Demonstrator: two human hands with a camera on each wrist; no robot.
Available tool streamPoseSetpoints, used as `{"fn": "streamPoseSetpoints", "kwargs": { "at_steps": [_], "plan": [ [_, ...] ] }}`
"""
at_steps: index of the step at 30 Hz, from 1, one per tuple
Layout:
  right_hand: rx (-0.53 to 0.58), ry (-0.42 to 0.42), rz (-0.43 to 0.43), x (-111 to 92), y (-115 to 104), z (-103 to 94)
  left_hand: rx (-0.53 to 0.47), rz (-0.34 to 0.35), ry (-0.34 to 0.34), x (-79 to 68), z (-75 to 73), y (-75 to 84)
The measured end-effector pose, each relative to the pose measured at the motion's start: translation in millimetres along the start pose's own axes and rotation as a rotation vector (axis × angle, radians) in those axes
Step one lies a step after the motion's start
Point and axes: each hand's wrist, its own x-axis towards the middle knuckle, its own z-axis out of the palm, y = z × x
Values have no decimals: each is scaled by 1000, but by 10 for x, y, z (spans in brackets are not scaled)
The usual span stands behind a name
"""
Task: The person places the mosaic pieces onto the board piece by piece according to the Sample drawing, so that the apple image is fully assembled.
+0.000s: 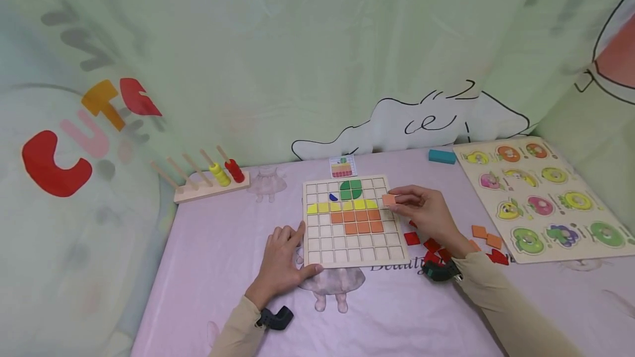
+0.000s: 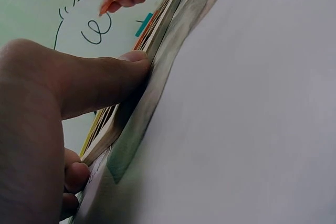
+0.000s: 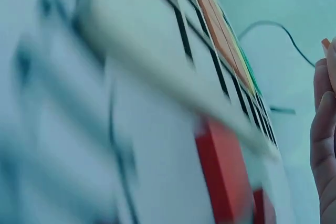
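The right hand's [image 1: 421, 211] fingers pinched an orange tile [image 1: 389, 200] by the right edge of the grid board [image 1: 326, 245], right of the frame's centre. The left hand's [image 1: 280, 258] fingers, thumb apart, touched the board's lower-left edges. The step seemed to be filling out the orange rows [image 1: 362, 215]; the next move likely called for lowering the tile flat into a bare cell, checked against the pattern card [image 1: 343, 166] above.

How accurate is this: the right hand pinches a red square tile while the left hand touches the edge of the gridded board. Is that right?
Not quite: the square tile is orange, not red, as the head view shows. The right hand does pinch it, while the left hand touches the edge of the gridded board.
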Motion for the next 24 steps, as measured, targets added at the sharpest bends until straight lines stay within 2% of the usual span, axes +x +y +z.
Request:
{"fn": "streamPoseSetpoints", "kwargs": {
  "at_steps": [3, 11, 17, 24],
  "plan": [
    [22, -34, -9, 32, -66, 177, -2, 0, -3, 1, -8, 6],
    [-65, -161, -16, 28, -286, 592, -10, -11, -15, 3, -22, 22],
    [-109, -181, -67, 60, -358, 752, -7, -8, -18, 4, -21, 19],
    [-274, -204, -95, 74, -414, 881, -19, -8, -17, 2, -35, 21]
  ]
}}
